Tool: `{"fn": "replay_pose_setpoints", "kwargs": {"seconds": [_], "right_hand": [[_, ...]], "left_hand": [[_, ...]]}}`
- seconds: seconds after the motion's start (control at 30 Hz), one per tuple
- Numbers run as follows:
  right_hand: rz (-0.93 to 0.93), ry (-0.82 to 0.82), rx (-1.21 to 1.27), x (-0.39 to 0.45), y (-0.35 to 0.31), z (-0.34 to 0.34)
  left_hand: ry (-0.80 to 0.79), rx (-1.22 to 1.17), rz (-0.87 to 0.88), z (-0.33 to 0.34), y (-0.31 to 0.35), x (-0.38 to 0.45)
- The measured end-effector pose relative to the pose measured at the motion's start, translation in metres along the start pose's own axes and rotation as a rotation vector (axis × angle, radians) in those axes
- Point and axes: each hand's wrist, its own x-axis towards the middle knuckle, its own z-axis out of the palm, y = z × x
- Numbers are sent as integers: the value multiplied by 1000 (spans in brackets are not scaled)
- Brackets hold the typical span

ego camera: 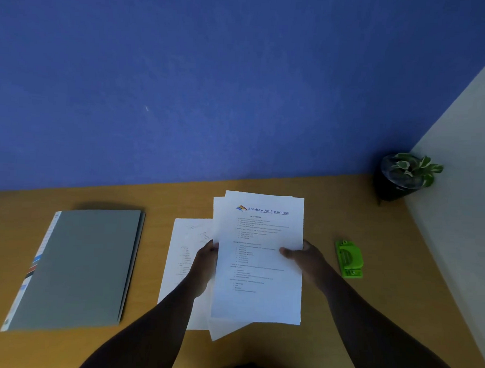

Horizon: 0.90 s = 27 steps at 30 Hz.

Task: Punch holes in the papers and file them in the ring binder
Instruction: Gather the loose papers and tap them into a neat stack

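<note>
I hold a loose stack of printed white papers (257,268) above the middle of the wooden desk. My left hand (206,261) grips its left edge and my right hand (304,259) grips its right edge, thumb on top. The sheets are unevenly aligned, with corners sticking out at the top and bottom. One more printed sheet (187,253) lies flat on the desk under my left hand. A closed grey ring binder (82,263) lies at the left. A green hole punch (348,259) sits to the right of my right hand.
The desk (305,183) ends at a blue wall behind and a pale wall on the right. A small potted plant in a dark pot (397,179) stands in the far right corner.
</note>
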Motion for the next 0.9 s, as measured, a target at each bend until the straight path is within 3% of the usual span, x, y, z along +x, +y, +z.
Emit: {"fn": "replay_pose_setpoints", "kwargs": {"seconds": [0.1, 0.23, 0.33, 0.47, 0.7, 0.9], "right_hand": [[-11, -34, -72, -2, 2, 2], [-71, 42, -292, 1, 4, 3], [-86, 108, -292, 5, 4, -1], [-87, 154, -268, 10, 6, -13], [-65, 235, -328, 22, 12, -22], [-60, 224, -388, 28, 14, -22]], "left_hand": [[15, -21, -50, -1, -3, -1], [35, -60, -97, 0, -4, 3], [213, -82, -156, 3, -11, 12], [522, 159, -221, -3, -32, 19], [709, 346, -434, 5, -49, 34], [752, 544, -486, 17, -47, 43]]}}
